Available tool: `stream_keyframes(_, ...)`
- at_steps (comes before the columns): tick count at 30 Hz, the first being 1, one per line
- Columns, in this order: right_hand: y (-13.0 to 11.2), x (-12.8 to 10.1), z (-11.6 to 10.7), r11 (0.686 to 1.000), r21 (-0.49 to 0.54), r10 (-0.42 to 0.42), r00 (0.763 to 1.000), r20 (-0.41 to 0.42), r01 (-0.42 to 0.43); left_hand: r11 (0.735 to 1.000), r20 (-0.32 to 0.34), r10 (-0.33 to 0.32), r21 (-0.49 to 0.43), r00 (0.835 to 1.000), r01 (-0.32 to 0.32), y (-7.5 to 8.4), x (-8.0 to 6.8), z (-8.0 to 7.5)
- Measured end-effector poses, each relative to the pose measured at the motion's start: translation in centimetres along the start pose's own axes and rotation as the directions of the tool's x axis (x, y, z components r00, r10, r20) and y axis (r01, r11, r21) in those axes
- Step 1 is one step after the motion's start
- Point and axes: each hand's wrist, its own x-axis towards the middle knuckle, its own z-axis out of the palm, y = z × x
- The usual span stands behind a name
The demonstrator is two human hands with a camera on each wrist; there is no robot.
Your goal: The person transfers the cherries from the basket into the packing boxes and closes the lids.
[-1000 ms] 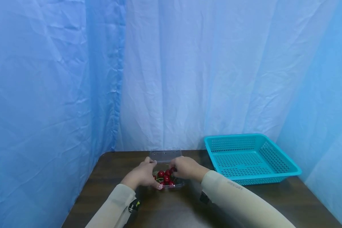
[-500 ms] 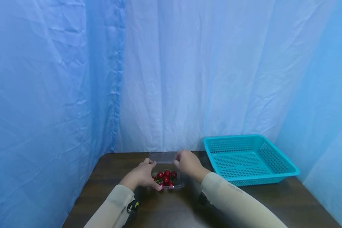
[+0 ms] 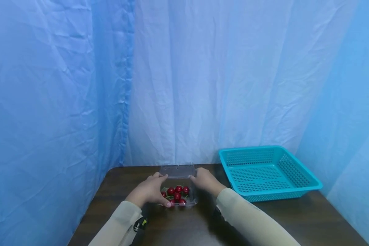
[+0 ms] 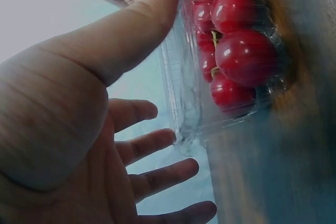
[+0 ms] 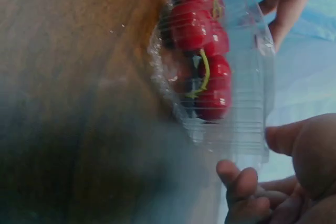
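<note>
A clear plastic clamshell box (image 3: 192,203) stands on the table with its lid (image 3: 177,171) raised at the back. Several red cherries (image 3: 177,196) with green stems lie inside the box. My left hand (image 3: 147,192) spans the box's left side, thumb at the near corner. In the left wrist view its fingers (image 4: 163,179) are straight and spread beside the box wall. My right hand (image 3: 206,181) is at the far right corner, by the lid's lower edge. The right wrist view shows its thumb (image 5: 286,137) on the plastic edge and its other fingers curled below.
To the right, a turquoise perforated basket (image 3: 276,194) sits near the table's far right corner. The dark wooden table (image 3: 184,229) ends at the back against pale blue curtains (image 3: 184,85). More curtain hangs on both sides.
My right hand has let go of a cherry in the box, lifted out, and moved to the lid's lower right edge. My left hand has stayed at the box's left side.
</note>
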Motion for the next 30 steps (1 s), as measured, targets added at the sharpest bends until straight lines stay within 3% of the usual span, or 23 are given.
stream_keyframes(6, 0.9, 0.3, -0.1, 0.998, 0.069, -0.009, 0.998, 0.056, 0.006, 0.996, -0.022, -0.012, -0.083, 1.000, 0.010, -1.2, 0.9, 0.0)
stream_keyframes(15, 1.8, 0.7, -0.2, 0.993, 0.119, -0.019, 0.996, 0.087, 0.008, 0.987, -0.154, -0.084, -0.152, 0.984, 0.060, -2.8, 2.7, 0.2)
stream_keyframes(22, 1.9, 0.8, -0.3, 0.989, 0.146, 0.000, 0.996, 0.094, -0.014, 0.976, -0.093, -0.121, -0.191, 0.988, 0.102, -3.4, 3.5, 0.4)
stream_keyframes(30, 2.0, 1.0, -0.3, 0.984, 0.175, -0.029, 0.997, 0.074, 0.016, 0.967, -0.060, -0.091, -0.245, 0.994, 0.074, -3.6, 3.9, 0.6)
